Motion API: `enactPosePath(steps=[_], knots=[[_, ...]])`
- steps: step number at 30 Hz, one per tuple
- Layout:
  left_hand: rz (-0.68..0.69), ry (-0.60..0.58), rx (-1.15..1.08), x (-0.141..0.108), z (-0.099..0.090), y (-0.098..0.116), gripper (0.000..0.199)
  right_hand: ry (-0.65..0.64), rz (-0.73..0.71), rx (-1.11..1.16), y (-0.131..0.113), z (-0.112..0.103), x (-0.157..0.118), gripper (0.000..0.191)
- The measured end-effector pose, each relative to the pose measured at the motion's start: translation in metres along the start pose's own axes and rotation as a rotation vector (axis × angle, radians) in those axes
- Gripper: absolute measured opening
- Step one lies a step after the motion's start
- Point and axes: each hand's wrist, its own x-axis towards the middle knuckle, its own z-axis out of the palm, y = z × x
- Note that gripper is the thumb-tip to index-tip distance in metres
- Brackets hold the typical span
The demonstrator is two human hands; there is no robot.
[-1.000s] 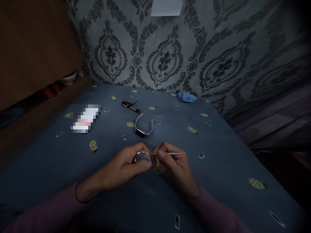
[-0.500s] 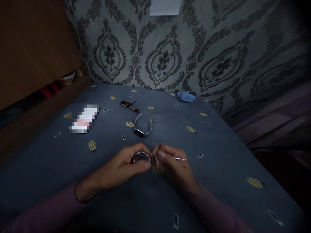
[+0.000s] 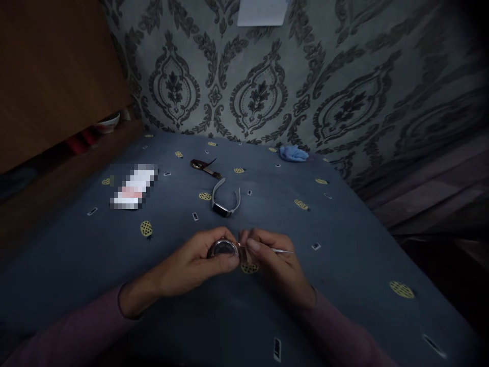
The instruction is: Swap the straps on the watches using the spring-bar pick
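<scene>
A round-faced watch (image 3: 224, 248) is pinched between the thumb and fingers of my left hand (image 3: 194, 262), above the lower middle of the table. Close on its right, my right hand (image 3: 277, 260) is closed around a thin metal tool (image 3: 283, 251), whose shaft sticks out to the right. The tool's other end is near the watch's right side, where a brownish band hangs; the exact contact is too small to tell. Beyond my hands lie a grey-strapped smartwatch (image 3: 222, 209) and, farther back, a watch with a brown strap (image 3: 206, 168).
A blue cloth with pineapple prints (image 3: 351, 244) covers the table. A blurred-out bright phone-like object (image 3: 135, 187) lies at the left, a crumpled blue item (image 3: 293, 153) at the back right. A wooden cabinet (image 3: 57, 76) stands at the left, and a patterned wall closes the back.
The view has shifted very slightly. Both hands keep nearly the same pose at the watch.
</scene>
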Motion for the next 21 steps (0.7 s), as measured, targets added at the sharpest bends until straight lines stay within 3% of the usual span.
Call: enactPosePath(steps=[21], knots=[[0.002, -0.006, -0.011, -0.0012, -0.0029, -0.0044, 0.021, 0.001, 0.028, -0.018, -0.0030, -0.0006, 0.0001, 0.040]])
